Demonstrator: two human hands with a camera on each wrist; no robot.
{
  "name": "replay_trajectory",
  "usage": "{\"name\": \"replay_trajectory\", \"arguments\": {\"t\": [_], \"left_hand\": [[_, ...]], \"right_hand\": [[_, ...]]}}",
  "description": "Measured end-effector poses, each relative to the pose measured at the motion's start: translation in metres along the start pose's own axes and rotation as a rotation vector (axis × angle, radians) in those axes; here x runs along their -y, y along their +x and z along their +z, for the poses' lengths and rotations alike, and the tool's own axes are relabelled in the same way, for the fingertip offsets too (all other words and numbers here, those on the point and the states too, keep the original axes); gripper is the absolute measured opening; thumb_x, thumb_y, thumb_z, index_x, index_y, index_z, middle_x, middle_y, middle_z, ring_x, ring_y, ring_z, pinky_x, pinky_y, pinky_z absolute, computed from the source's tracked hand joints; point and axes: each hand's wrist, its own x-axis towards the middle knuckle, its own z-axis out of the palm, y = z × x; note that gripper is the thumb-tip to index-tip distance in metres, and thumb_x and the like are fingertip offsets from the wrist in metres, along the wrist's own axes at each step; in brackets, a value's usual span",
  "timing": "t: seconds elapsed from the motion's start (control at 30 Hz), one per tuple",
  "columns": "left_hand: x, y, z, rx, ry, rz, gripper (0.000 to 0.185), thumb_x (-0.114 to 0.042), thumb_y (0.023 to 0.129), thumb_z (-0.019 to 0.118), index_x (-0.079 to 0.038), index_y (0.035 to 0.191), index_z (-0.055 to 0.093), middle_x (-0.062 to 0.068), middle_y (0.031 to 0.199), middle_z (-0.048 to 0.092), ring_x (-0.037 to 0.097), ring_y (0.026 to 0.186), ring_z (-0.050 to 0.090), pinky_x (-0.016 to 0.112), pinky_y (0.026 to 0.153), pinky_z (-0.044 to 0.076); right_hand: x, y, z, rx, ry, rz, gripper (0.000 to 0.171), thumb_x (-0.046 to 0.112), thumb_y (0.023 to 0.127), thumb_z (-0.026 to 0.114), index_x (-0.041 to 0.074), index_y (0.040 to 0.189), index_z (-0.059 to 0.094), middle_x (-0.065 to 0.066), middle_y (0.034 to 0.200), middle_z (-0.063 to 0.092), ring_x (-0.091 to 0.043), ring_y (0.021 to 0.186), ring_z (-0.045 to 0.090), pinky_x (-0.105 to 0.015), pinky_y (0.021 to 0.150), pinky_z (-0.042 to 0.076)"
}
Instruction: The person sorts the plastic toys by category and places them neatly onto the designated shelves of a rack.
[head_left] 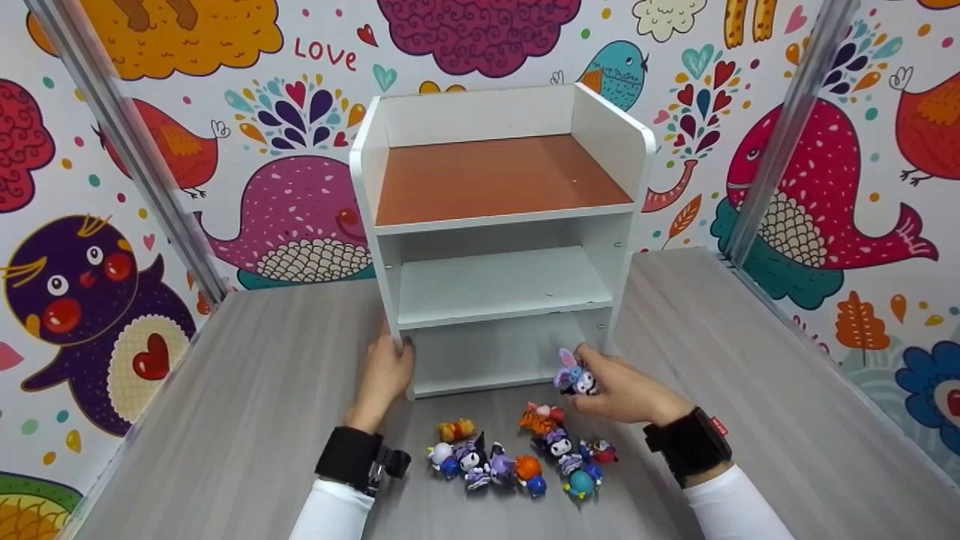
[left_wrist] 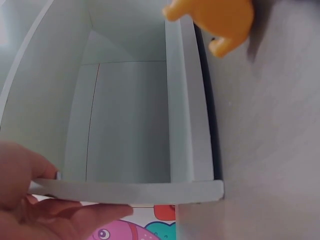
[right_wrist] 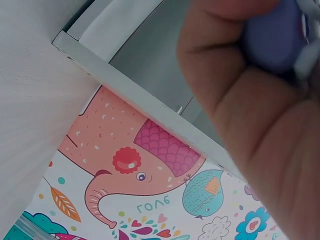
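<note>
Probably light and stiff, best held by its body, the bunny-eared figurine (head_left: 579, 381) is pinched in the right hand (head_left: 624, 388) before the 3-tier shelf (head_left: 502, 281), whose left panel (left_wrist: 125, 192) the left hand (head_left: 384, 375) grips.

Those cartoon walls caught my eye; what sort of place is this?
Perhaps a booth set up like a children's play corner: cartoon animals cover the walls, metal posts stand at the corners, and toy figures lie before a white shelf unit.
</note>
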Motion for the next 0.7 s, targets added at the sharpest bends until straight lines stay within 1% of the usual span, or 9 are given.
{"name": "replay_trajectory", "arguments": {"t": [0.07, 0.17, 0.2, 0.3, 0.37, 0.43, 0.5, 0.6, 0.7], "left_hand": [[0.0003, 0.0002, 0.0004, -0.007, 0.01, -0.001, 0.042, -0.003, 0.093, 0.054, 0.011, 0.133, 0.049, 0.009, 0.06, 0.056, 0.022, 0.058, 0.055, 0.037, 0.053, 0.045], [0.0004, 0.0004, 0.0008, -0.007, 0.01, -0.001, 0.043, -0.003, 0.093, 0.054, 0.011, 0.134, 0.049, 0.008, 0.06, 0.055, 0.02, 0.057, 0.053, 0.036, 0.052, 0.044], [0.0002, 0.0004, 0.0006, -0.002, 0.009, -0.004, 0.046, -0.003, 0.094, 0.054, 0.01, 0.137, 0.047, 0.007, 0.06, 0.055, 0.019, 0.057, 0.052, 0.035, 0.052, 0.043], [-0.0003, 0.0001, -0.0001, 0.012, 0.003, -0.016, 0.05, -0.002, 0.094, 0.053, 0.008, 0.142, 0.043, 0.002, 0.057, 0.05, 0.015, 0.053, 0.047, 0.031, 0.05, 0.039], [-0.0008, 0.0002, -0.0004, 0.021, -0.002, -0.026, 0.051, -0.002, 0.095, 0.052, 0.007, 0.144, 0.042, -0.002, 0.055, 0.046, 0.013, 0.051, 0.043, 0.029, 0.05, 0.036], [-0.0011, 0.0003, -0.0006, 0.026, -0.013, -0.033, 0.051, -0.002, 0.095, 0.051, 0.008, 0.144, 0.041, -0.004, 0.053, 0.043, 0.011, 0.047, 0.041, 0.027, 0.046, 0.034], [-0.0015, 0.0007, -0.0004, 0.03, -0.025, -0.034, 0.051, -0.003, 0.096, 0.05, 0.01, 0.144, 0.04, -0.005, 0.052, 0.042, 0.009, 0.045, 0.039, 0.026, 0.044, 0.032], [-0.0013, 0.0007, 0.0, 0.031, -0.038, -0.029, 0.054, -0.002, 0.096, 0.05, 0.011, 0.147, 0.036, -0.004, 0.052, 0.043, 0.009, 0.043, 0.038, 0.025, 0.042, 0.031], [-0.001, 0.0, 0.0004, 0.022, -0.037, -0.015, 0.055, -0.001, 0.095, 0.051, 0.009, 0.148, 0.036, 0.001, 0.054, 0.048, 0.01, 0.046, 0.041, 0.026, 0.044, 0.034]], "right_hand": [[0.0009, -0.0007, 0.0001, -0.012, 0.017, 0.033, 0.064, 0.018, 0.088, 0.069, -0.011, 0.137, 0.04, -0.029, 0.119, 0.062, -0.034, 0.103, 0.064, -0.047, 0.087, 0.055], [0.0017, -0.0007, 0.0001, -0.029, 0.025, 0.055, 0.068, 0.014, 0.086, 0.066, -0.016, 0.139, 0.035, -0.034, 0.124, 0.057, -0.036, 0.107, 0.06, -0.05, 0.09, 0.052], [0.0017, -0.0007, 0.0, -0.03, 0.029, 0.054, 0.067, 0.013, 0.087, 0.065, -0.016, 0.138, 0.035, -0.034, 0.123, 0.057, -0.036, 0.107, 0.06, -0.049, 0.09, 0.052], [0.0015, 0.0004, -0.0001, -0.044, 0.021, 0.036, 0.056, 0.01, 0.087, 0.066, -0.012, 0.131, 0.039, -0.022, 0.106, 0.058, -0.03, 0.096, 0.058, -0.046, 0.082, 0.051], [0.0015, -0.0001, -0.0009, -0.046, 0.016, 0.032, 0.058, 0.009, 0.088, 0.067, -0.013, 0.132, 0.038, -0.021, 0.106, 0.058, -0.031, 0.1, 0.059, -0.047, 0.086, 0.051], [0.0022, -0.0008, -0.0017, -0.048, 0.008, 0.036, 0.059, 0.009, 0.087, 0.069, -0.013, 0.132, 0.039, -0.019, 0.104, 0.059, -0.03, 0.098, 0.059, -0.045, 0.084, 0.052], [0.0025, -0.0013, -0.0023, -0.044, 0.015, 0.048, 0.055, 0.009, 0.085, 0.071, -0.009, 0.129, 0.041, -0.015, 0.096, 0.057, -0.026, 0.088, 0.058, -0.038, 0.073, 0.052], [0.0033, -0.0009, -0.0023, -0.044, 0.028, 0.062, 0.046, 0.009, 0.083, 0.075, 0.0, 0.117, 0.046, -0.004, 0.082, 0.047, -0.016, 0.072, 0.047, -0.027, 0.057, 0.04], [0.0037, -0.0002, -0.0019, -0.055, 0.042, 0.056, 0.043, 0.01, 0.081, 0.078, 0.005, 0.111, 0.048, 0.0, 0.079, 0.046, -0.013, 0.068, 0.046, -0.024, 0.055, 0.038]]}}
